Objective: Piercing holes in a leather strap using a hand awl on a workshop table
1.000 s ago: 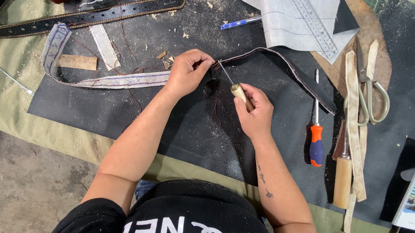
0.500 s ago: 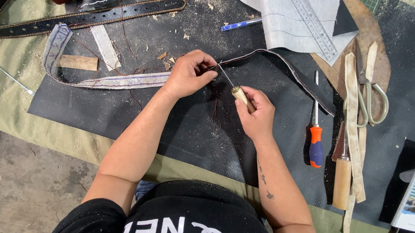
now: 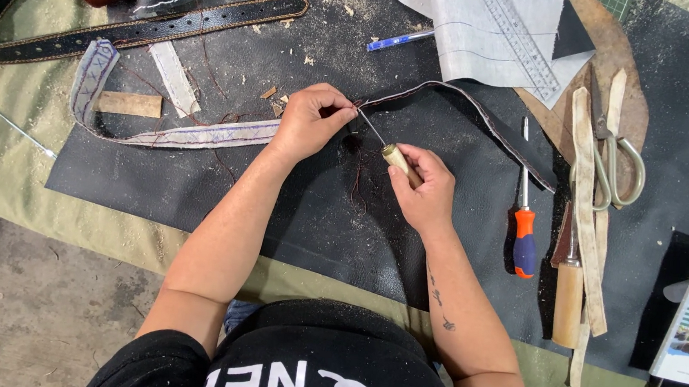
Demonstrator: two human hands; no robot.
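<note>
Two hands meet mid-mat (image 3: 197, 198) — left hand (image 3: 311, 121) pinching the strap (image 3: 226, 133), right hand (image 3: 423, 187) gripping an awl (image 3: 389, 149), tip at the strap; screwdriver (image 3: 525, 232) and scissors (image 3: 614, 157) lie alongside.

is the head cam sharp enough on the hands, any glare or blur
Head view: soft, even light with no glare on the black mat; the left hand and the right hand on the awl are sharp, with only faint shadows beneath them; the frame edges bow slightly; no motion blur visible.
</note>
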